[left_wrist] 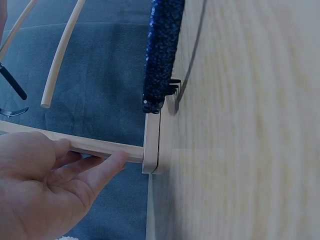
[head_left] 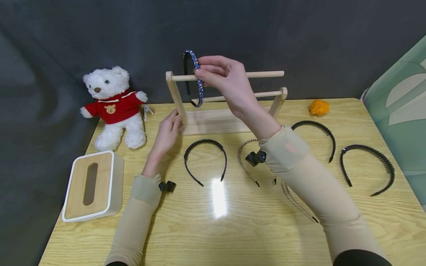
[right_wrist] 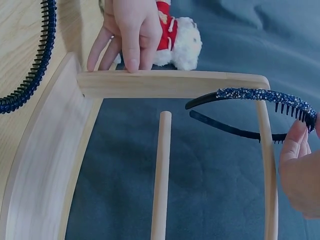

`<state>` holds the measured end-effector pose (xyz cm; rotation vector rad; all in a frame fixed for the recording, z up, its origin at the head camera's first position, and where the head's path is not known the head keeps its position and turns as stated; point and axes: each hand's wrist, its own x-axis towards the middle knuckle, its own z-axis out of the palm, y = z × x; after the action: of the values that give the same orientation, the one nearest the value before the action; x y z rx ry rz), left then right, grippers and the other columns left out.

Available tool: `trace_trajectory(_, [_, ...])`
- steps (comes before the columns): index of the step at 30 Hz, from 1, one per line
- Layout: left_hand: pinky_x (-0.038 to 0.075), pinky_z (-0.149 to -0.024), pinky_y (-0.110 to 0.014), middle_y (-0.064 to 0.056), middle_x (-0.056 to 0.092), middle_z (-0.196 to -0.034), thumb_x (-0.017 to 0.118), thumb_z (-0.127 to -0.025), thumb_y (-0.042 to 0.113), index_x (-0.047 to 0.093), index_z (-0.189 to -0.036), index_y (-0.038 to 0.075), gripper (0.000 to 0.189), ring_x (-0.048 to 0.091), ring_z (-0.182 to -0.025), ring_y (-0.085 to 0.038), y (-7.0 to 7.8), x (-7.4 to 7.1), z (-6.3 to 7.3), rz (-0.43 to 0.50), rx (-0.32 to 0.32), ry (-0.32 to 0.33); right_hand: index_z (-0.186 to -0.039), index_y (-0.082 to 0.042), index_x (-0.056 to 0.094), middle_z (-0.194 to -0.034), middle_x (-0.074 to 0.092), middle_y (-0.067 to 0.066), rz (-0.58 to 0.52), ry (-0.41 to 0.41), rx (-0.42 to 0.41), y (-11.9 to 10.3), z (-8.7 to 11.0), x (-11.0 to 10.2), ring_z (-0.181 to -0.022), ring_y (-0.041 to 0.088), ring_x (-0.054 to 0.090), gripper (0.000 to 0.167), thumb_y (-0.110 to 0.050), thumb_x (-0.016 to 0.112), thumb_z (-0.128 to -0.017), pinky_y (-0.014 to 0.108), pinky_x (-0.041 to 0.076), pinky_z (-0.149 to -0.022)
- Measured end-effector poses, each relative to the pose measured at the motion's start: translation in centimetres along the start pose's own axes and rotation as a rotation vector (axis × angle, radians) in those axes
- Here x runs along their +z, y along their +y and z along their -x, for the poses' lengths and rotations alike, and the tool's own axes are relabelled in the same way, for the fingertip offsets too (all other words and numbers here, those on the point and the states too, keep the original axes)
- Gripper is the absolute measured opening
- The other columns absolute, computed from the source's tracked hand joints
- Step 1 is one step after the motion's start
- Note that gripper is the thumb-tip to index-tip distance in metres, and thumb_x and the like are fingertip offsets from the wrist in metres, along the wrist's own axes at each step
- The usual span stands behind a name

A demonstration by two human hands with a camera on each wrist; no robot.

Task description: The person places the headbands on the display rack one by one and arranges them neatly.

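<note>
My right hand (head_left: 229,79) pinches a blue glittery headband (head_left: 200,83) between thumb and fingers, at the left part of the upper rod (head_left: 266,74) of a wooden rack (head_left: 213,122). In the right wrist view the rod passes between the two arms of the headband (right_wrist: 240,94), and small comb teeth show inside it. Low on the rack's left upright (right_wrist: 170,84), my left hand (head_left: 168,133) holds the wood, its fingers at the edge. Just in front of the rack, a dark toothed headband (head_left: 205,142) lies on the table.
A white bear in a red sweater (head_left: 114,107) sits left, behind a wood-topped tissue box (head_left: 76,184). Several headbands lie rightward, including a black one (head_left: 332,138), another black one (head_left: 389,166) and a thin beaded one (head_left: 240,159). An orange yarn ball (head_left: 319,107) sits at the back.
</note>
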<state>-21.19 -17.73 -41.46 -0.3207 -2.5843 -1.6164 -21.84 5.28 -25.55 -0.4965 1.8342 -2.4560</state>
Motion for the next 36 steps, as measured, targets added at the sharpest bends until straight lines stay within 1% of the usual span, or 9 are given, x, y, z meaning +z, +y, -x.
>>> trace_trajectory(7, [0.062, -0.103, -0.037, -0.030, 0.054, -0.151, 0.040, -0.118, 0.008, 0.045, -0.160, -0.004, 0.044, 0.061, -0.133, -0.044, -0.1, -0.1, 0.1, -0.001, -0.006, -0.003, -0.130, 0.009, 0.069, -0.111, 0.075, 0.016, 0.044, -0.031, -0.001, 0.5, -0.3, 0.9, -0.095, 0.020, 0.074, 0.031, 0.007, 0.073, -0.099, 0.034, 0.065, -0.092])
trace_trajectory(14, [0.062, -0.104, -0.038, -0.031, 0.055, -0.149, 0.040, -0.118, 0.010, 0.046, -0.158, -0.005, 0.044, 0.062, -0.132, -0.045, -0.3, 0.0, 0.1, 0.017, -0.007, -0.003, -0.132, 0.010, 0.068, -0.117, 0.074, 0.020, 0.051, -0.057, 0.007, 1.0, -0.5, 2.0, -0.102, 0.025, 0.074, 0.036, 0.007, 0.075, -0.098, 0.036, 0.065, -0.096])
trace_trajectory(20, [0.062, -0.103, -0.038, -0.031, 0.056, -0.148, 0.040, -0.118, 0.010, 0.047, -0.157, -0.005, 0.043, 0.063, -0.130, -0.044, -0.3, -0.1, 0.2, 0.012, 0.000, -0.001, -0.133, 0.010, 0.067, -0.117, 0.074, 0.020, 0.082, -0.066, -0.011, 1.5, -0.3, 2.7, -0.104, 0.025, 0.074, 0.037, 0.005, 0.075, -0.098, 0.036, 0.065, -0.096])
trace_trajectory(26, [0.062, -0.104, -0.040, -0.030, 0.056, -0.149, 0.040, -0.118, 0.010, 0.046, -0.158, -0.004, 0.043, 0.062, -0.132, -0.043, -0.4, -0.1, 0.1, 0.010, 0.001, -0.003, -0.134, 0.009, 0.068, -0.117, 0.074, 0.020, 0.148, -0.074, -0.028, 2.1, -0.1, 3.1, -0.105, 0.026, 0.073, 0.037, 0.003, 0.075, -0.099, 0.033, 0.065, -0.096])
trace_trajectory(29, [0.062, -0.104, -0.041, -0.029, 0.056, -0.148, 0.040, -0.118, 0.011, 0.047, -0.159, -0.003, 0.043, 0.063, -0.131, -0.043, -0.3, -0.1, 0.0, 0.011, 0.001, -0.002, -0.135, 0.008, 0.067, -0.117, 0.075, 0.020, 0.172, -0.064, -0.046, 2.2, -0.1, 3.4, -0.105, 0.025, 0.073, 0.037, 0.002, 0.076, -0.099, 0.032, 0.064, -0.096])
trace_trajectory(36, [0.063, -0.103, -0.041, -0.030, 0.057, -0.147, 0.041, -0.118, 0.010, 0.049, -0.157, -0.004, 0.042, 0.064, -0.129, -0.045, 0.0, 0.0, 0.0, 0.011, 0.011, -0.005, -0.130, 0.008, 0.068, -0.111, 0.076, 0.020, 0.191, -0.004, -0.096, 2.5, -0.1, 3.7, -0.101, 0.024, 0.074, 0.035, 0.004, 0.077, -0.097, 0.032, 0.064, -0.095])
